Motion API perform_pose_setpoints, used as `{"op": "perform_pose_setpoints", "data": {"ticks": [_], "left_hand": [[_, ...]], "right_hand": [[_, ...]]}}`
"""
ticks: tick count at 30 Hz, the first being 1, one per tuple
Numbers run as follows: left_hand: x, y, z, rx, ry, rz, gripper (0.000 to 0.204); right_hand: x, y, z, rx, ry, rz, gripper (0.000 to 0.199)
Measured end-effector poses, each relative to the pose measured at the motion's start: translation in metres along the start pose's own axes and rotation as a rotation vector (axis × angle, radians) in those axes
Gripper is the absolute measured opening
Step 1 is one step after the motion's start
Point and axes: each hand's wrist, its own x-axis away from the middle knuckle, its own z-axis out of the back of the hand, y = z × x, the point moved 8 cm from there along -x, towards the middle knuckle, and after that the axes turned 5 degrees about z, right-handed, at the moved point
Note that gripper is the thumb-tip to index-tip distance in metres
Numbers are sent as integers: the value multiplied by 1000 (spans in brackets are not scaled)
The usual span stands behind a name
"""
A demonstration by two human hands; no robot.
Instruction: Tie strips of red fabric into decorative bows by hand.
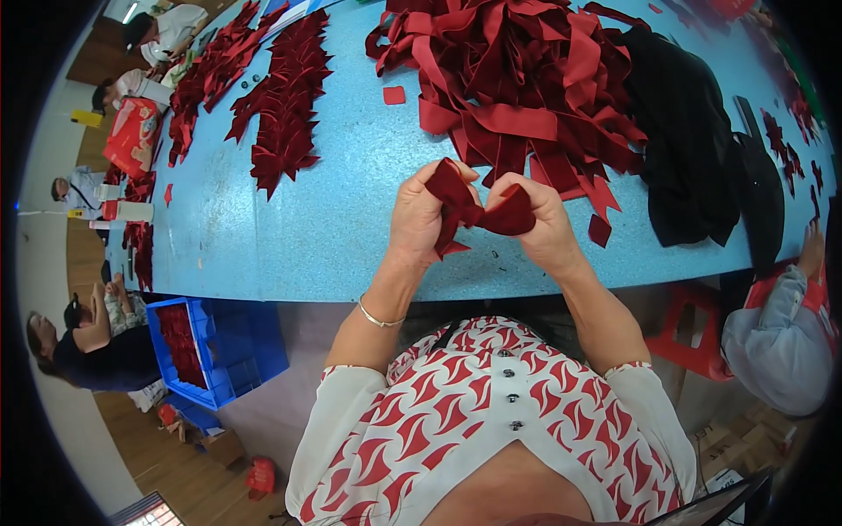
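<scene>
Between my two hands, above the front edge of the blue table, is a dark red velvet bow. My left hand grips its left loop, fingers closed around it. The right loop is pinched in my right hand, with the thumb and fingers pressed on it. A pointed ribbon tail hangs below the knot near my left hand. Just beyond my hands lies a big tangled heap of red ribbon strips. Neat rows of finished-looking red bows lie to the left.
On the blue table, a black cloth lies right of the heap. A blue crate holding red pieces stands below the table's left side. A red stool is at the right. Other people sit along the left and right edges.
</scene>
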Motion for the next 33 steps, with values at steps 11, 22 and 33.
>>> {"op": "perform_pose_setpoints", "data": {"ticks": [11,22,33], "left_hand": [[9,3,16,-161,213,-173,7],[12,11,23,-528,289,-371,10],[-7,4,13,277,-61,149,34]], "right_hand": [[10,1,11,97,131,4,13],[17,13,32,244,262,24,12],[4,25,34,346,161,-43,12]]}}
